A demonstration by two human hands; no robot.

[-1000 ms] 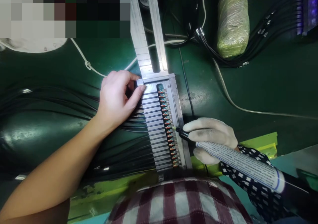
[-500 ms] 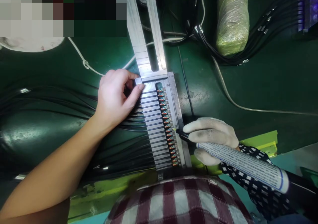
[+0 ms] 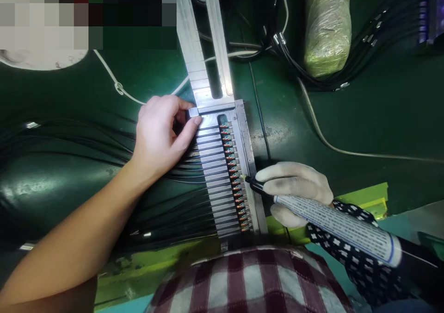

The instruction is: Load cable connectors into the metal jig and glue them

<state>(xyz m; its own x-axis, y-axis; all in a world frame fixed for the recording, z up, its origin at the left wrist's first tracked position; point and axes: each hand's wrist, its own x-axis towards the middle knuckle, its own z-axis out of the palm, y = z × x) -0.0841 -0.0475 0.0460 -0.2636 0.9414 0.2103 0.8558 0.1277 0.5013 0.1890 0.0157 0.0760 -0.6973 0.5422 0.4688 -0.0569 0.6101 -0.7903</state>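
Observation:
A metal fixture [image 3: 212,178] lies across the middle, holding a row of black cables side by side. Along its right side the cable ends show small connectors [image 3: 237,188] with green and orange parts. My bare left hand [image 3: 163,134] pinches the fixture's upper left corner at a small metal block [image 3: 193,112], thumb and fingers closed. My right hand [image 3: 298,188], in a white glove, grips a marker pen [image 3: 333,225] with a printed white barrel. The pen's yellowish tip is at the connectors near the middle of the row; whether it touches one is hard to see.
A slotted metal rail [image 3: 219,40] runs away from the fixture's far end. On the green table [image 3: 381,118] lie a plastic-wrapped bundle [image 3: 328,30], bundled black cables [image 3: 301,74] and a pale cord [image 3: 322,137]. More black cables [image 3: 79,153] trail off left. A white round object [image 3: 45,60] is at far left.
The marker's tip has shifted slightly up along the row of connectors, with the gloved right hand. My left hand keeps its place on the fixture. The view has shifted a little.

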